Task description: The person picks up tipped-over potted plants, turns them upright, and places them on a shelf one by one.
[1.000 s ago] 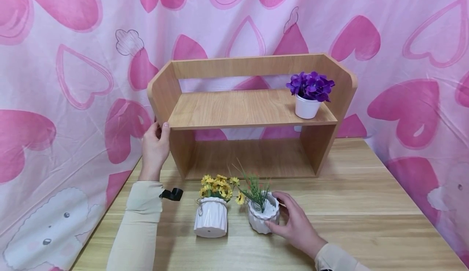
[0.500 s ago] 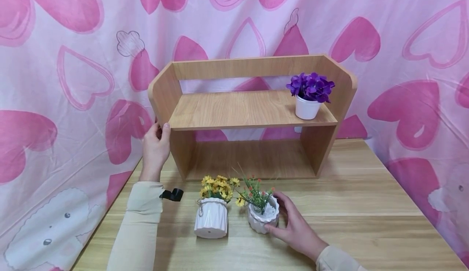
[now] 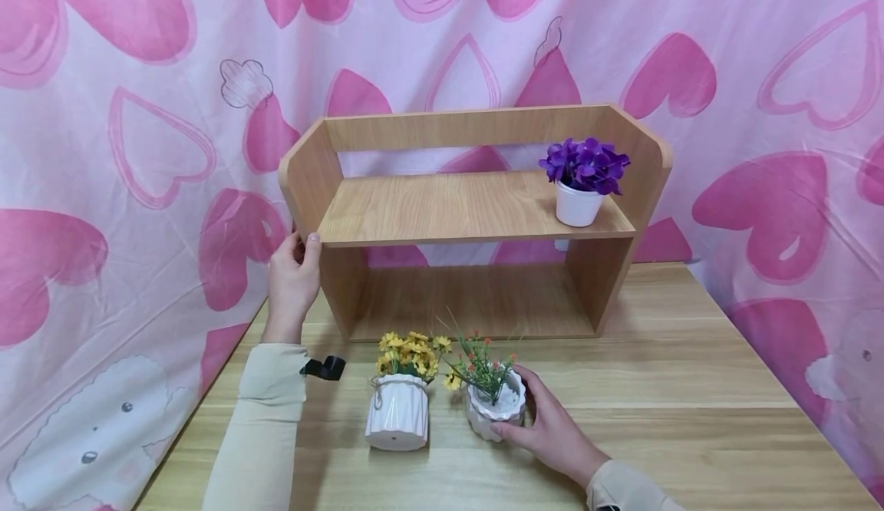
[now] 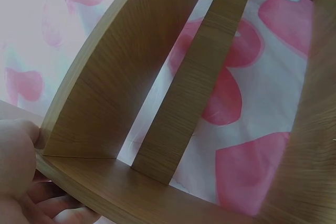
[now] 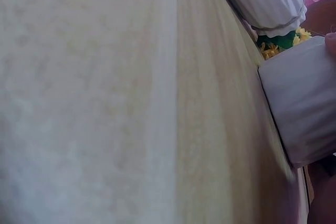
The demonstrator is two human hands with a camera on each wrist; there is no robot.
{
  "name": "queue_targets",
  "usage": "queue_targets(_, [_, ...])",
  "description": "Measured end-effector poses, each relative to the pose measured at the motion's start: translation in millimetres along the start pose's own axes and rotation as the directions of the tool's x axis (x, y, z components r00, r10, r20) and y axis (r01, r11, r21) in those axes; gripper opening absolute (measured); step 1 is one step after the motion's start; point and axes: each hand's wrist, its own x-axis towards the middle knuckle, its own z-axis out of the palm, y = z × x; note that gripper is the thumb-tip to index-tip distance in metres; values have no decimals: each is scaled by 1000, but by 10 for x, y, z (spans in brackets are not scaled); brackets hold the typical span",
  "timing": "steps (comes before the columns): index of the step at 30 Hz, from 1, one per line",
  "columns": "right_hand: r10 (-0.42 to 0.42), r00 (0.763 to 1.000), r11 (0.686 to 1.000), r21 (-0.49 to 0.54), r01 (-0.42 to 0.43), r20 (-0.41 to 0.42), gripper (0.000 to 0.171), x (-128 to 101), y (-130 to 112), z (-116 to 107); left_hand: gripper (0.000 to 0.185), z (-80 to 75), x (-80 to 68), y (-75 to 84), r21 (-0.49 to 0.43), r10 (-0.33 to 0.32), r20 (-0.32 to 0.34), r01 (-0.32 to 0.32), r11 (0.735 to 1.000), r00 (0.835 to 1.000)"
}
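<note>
My left hand point(image 3: 293, 285) grips the left side panel of a two-tier wooden shelf point(image 3: 428, 208), thumb on the panel's front edge and fingers behind. In the left wrist view, that side panel point(image 4: 100, 177) crosses near the hand. My right hand point(image 3: 555, 430) holds a fluted white flower pot point(image 3: 476, 417) from the right, thumb in front and fingers on its far side. Thin green stems with small red flowers point(image 3: 486, 373) lean left out of this pot. In the right wrist view the pot point(image 5: 302, 103) appears at the right edge, mostly cut off.
Left of it, a ribbed white pot point(image 3: 397, 417) with yellow flowers and twine stands on the wooden table point(image 3: 691, 450). On the upper shelf's right end sits a white pot point(image 3: 578, 206) of purple flowers. A pink heart-patterned curtain point(image 3: 152, 265) hangs behind.
The pot in my right hand has turned a little, bringing its red flowers into clearer view. My right thumb has shifted slightly left. The left hand and shelf stay put.
</note>
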Motion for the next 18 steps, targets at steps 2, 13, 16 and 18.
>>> queue_targets(2, [10, 1000, 1000, -7, -10, -1, 92, 0, -6, 1, 62, 1, -4, -4, -4, -1, 0, 1, 1000, 1000])
queue_targets(13, [18, 999, 1000, -7, -18, -37, 90, 8, -11, 31, 60, 9, -9, -6, 4, -1, -15, 1, 1000, 1000])
queue_targets(16, [18, 999, 1000, 18, -17, -51, 91, 8, -10, 41, 62, 8, -7, -7, 1, -15, -7, 15, 1000, 1000])
queue_targets(18, [25, 998, 999, 29, -23, -56, 91, 7, -8, 45, 62, 8, -5, -9, -4, -24, 0, 24, 1000, 1000])
